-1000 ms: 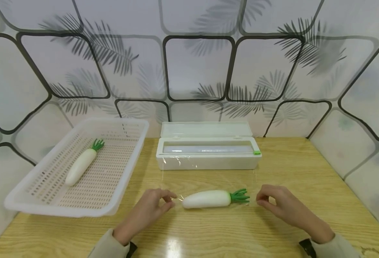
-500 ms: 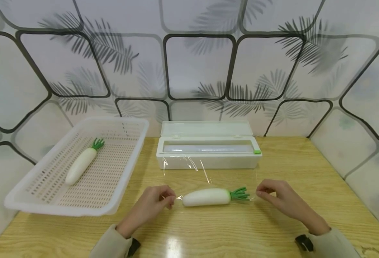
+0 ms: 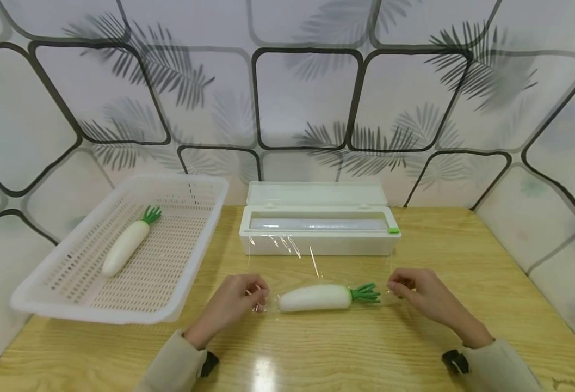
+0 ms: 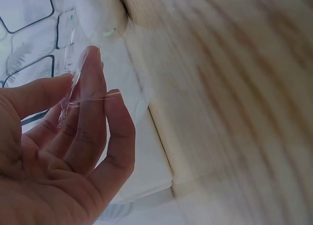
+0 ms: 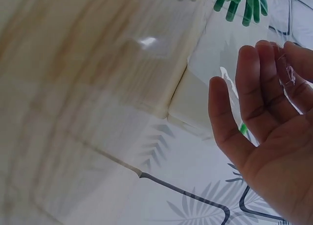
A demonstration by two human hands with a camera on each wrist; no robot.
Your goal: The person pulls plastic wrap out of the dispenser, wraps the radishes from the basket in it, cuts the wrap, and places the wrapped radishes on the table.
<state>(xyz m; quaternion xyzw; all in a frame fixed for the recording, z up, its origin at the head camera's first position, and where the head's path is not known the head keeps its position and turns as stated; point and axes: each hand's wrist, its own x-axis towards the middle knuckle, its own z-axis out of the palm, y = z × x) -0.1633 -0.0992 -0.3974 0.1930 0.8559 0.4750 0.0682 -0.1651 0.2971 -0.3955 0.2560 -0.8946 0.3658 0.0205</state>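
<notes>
A sheet of clear plastic wrap [image 3: 313, 262] stretches from a white dispenser box [image 3: 320, 246] toward the person. Its near left corner is pinched between thumb and fingers of my left hand [image 3: 233, 302], where the film bunches in the left wrist view. My right hand [image 3: 421, 294] pinches the near right side; crinkled film [image 5: 289, 73] shows at its fingertips in the right wrist view. Between the two hands a white radish [image 3: 315, 298] with green stalks [image 3: 365, 293] lies crosswise on the table, and the wrap overlaps it in the head view.
On the left stands a white perforated basket [image 3: 189, 283] with a second white radish [image 3: 127, 247] inside. The box's lid [image 3: 316, 193] is up, showing the film roll [image 3: 319, 224]; a green slider [image 3: 393, 230] sits at its right end. A patterned wall [image 3: 307, 98] closes the back.
Both hands have shifted slightly away from the body, the right one more. The left fingers have bunched more film, and the wrap's glints have changed. The radishes and box stay put.
</notes>
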